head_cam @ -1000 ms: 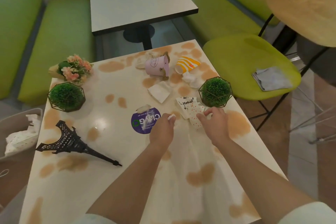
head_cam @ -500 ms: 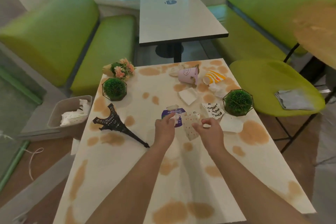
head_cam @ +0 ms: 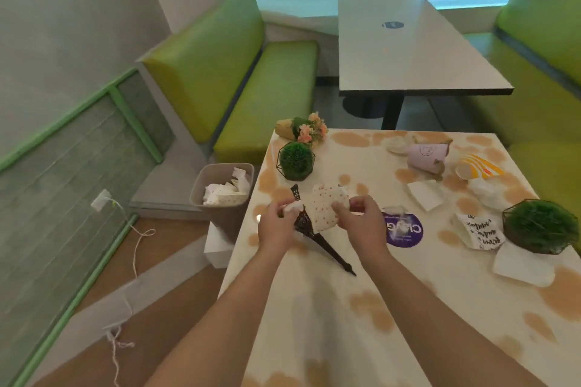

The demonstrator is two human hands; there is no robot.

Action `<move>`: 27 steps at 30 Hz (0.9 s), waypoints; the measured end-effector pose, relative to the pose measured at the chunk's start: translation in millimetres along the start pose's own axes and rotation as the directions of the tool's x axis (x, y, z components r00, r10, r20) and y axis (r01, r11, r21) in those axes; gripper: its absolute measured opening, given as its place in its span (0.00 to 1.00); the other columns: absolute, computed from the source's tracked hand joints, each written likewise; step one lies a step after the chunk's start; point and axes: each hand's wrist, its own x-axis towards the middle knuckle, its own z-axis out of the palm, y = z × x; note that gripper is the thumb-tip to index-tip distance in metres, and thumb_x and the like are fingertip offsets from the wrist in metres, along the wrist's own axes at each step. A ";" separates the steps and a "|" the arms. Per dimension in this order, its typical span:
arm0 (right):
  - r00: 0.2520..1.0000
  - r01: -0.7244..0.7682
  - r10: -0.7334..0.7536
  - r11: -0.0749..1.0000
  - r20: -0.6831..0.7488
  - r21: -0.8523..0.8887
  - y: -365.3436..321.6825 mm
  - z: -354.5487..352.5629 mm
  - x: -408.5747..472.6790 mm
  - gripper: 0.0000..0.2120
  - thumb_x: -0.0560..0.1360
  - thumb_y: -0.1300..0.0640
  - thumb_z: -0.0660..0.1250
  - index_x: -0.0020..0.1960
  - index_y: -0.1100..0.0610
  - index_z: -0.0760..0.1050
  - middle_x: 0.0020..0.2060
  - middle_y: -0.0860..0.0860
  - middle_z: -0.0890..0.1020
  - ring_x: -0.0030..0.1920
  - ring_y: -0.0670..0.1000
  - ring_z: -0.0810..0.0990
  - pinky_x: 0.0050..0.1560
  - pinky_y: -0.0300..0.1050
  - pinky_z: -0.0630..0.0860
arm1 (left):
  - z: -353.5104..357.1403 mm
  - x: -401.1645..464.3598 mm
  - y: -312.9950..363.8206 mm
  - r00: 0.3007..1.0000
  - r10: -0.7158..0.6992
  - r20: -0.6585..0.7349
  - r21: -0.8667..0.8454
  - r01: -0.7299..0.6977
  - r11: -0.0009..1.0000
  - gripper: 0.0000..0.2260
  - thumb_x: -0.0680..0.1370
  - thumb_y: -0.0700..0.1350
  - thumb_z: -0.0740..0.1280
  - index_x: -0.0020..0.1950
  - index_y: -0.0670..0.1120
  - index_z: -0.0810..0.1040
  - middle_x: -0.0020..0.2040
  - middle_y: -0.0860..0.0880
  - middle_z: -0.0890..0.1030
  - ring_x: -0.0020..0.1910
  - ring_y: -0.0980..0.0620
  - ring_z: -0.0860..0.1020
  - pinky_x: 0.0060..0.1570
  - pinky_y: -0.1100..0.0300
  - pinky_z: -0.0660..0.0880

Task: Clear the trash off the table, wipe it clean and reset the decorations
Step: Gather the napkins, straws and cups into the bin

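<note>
Both hands hold trash above the bench's left edge: the right hand [head_cam: 361, 220] fingers pinch a dotted paper [head_cam: 327, 207], the left hand [head_cam: 276, 223] fingers pinch a white scrap [head_cam: 292, 207]. This looks like the trash-clearing step. Next, they should drop it in the bin [head_cam: 220, 198] on the floor by the left edge.

Both hands above stained table [head_cam: 314, 339]: right hand [head_cam: 361, 223] pinches dotted wrapper [head_cam: 327, 204], left hand [head_cam: 276, 226] white scrap [head_cam: 292, 207].

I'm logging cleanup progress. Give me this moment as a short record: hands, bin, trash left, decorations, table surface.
left hand: pinches a small white scrap
right hand: holds the dotted paper wrapper
trash bin: on the floor left of the table, paper inside
trash left: pink cup, striped cup, napkins, scripted wrapper
decorations: Eiffel Tower model lying flat, two caged plant balls, flower bouquet
table: brown stains
</note>
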 end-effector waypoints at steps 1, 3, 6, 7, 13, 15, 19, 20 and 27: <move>1.000 0.011 -0.012 1.000 0.011 0.006 -6.1 21.9 3.3 0.11 0.72 0.53 0.74 0.42 0.50 0.72 0.45 0.48 0.79 0.48 0.56 0.82 0.54 0.59 0.79 | -19.3 12.8 0.5 1.000 -0.009 -0.008 0.002 0.009 1.000 0.08 0.78 0.44 0.67 0.55 0.54 0.78 0.55 0.49 0.79 0.54 0.49 0.79 0.56 0.49 0.78; 0.999 0.015 -0.016 1.000 0.031 0.008 -14.9 56.5 10.0 0.10 0.72 0.52 0.74 0.43 0.51 0.72 0.45 0.49 0.79 0.48 0.56 0.82 0.52 0.60 0.79 | -49.5 37.1 -0.2 1.000 -0.021 -0.014 -0.020 0.021 1.000 0.09 0.78 0.44 0.68 0.57 0.52 0.78 0.54 0.49 0.79 0.52 0.49 0.79 0.55 0.49 0.79; 0.999 0.026 -0.026 0.999 0.044 -0.019 -23.9 111.0 24.0 0.10 0.71 0.51 0.74 0.43 0.50 0.72 0.45 0.48 0.80 0.47 0.54 0.82 0.50 0.59 0.80 | -92.8 81.3 -5.3 0.998 -0.055 -0.033 -0.033 0.054 0.998 0.11 0.78 0.45 0.68 0.60 0.51 0.77 0.54 0.50 0.79 0.52 0.49 0.80 0.54 0.49 0.79; 0.999 0.031 -0.029 0.999 0.045 -0.035 -26.3 128.5 29.0 0.10 0.71 0.50 0.74 0.43 0.49 0.73 0.45 0.48 0.79 0.47 0.53 0.82 0.50 0.58 0.80 | -106.0 96.7 -7.8 0.997 -0.060 -0.041 -0.004 0.060 0.998 0.11 0.78 0.45 0.67 0.60 0.50 0.78 0.55 0.51 0.78 0.53 0.50 0.79 0.55 0.50 0.79; 0.998 0.029 -0.021 0.992 0.066 -0.122 -27.3 211.7 56.6 0.10 0.73 0.52 0.73 0.44 0.48 0.71 0.44 0.49 0.79 0.46 0.52 0.80 0.44 0.45 0.78 | -162.4 190.4 -29.8 0.991 -0.074 -0.110 0.163 0.091 0.982 0.07 0.76 0.47 0.68 0.50 0.59 0.79 0.59 0.47 0.74 0.50 0.49 0.79 0.52 0.49 0.80; 0.997 0.034 -0.022 0.986 0.075 -0.166 -23.2 231.6 65.5 0.10 0.74 0.53 0.73 0.44 0.49 0.71 0.44 0.49 0.79 0.45 0.52 0.80 0.44 0.46 0.78 | -172.9 216.9 -28.8 0.992 -0.071 -0.102 0.177 0.089 0.980 0.07 0.77 0.45 0.68 0.53 0.57 0.78 0.59 0.47 0.73 0.50 0.49 0.79 0.52 0.49 0.80; 0.997 0.022 -0.003 0.975 0.084 -0.220 -14.5 265.2 85.5 0.09 0.74 0.55 0.73 0.46 0.54 0.73 0.43 0.50 0.79 0.44 0.50 0.78 0.44 0.48 0.78 | -183.5 267.7 -33.7 0.992 -0.082 -0.092 0.168 0.097 0.981 0.08 0.77 0.45 0.68 0.54 0.55 0.76 0.60 0.46 0.73 0.50 0.50 0.78 0.54 0.49 0.79; 0.996 0.013 0.006 0.975 0.087 -0.223 -12.8 272.6 91.1 0.09 0.74 0.55 0.72 0.46 0.55 0.73 0.43 0.51 0.79 0.43 0.50 0.78 0.43 0.45 0.77 | -184.2 277.6 -37.2 0.992 -0.089 -0.085 0.164 0.102 0.981 0.08 0.77 0.46 0.68 0.56 0.55 0.76 0.60 0.46 0.73 0.51 0.50 0.78 0.55 0.49 0.79; 0.995 -0.024 0.051 0.959 0.091 -0.282 -7.8 326.4 126.5 0.05 0.77 0.55 0.68 0.49 0.55 0.72 0.41 0.45 0.76 0.39 0.41 0.74 0.33 0.33 0.67 | -200.5 302.1 -62.3 0.986 -0.144 -0.087 0.264 0.162 0.951 0.16 0.80 0.48 0.64 0.67 0.48 0.74 0.65 0.49 0.76 0.59 0.51 0.76 0.54 0.60 0.71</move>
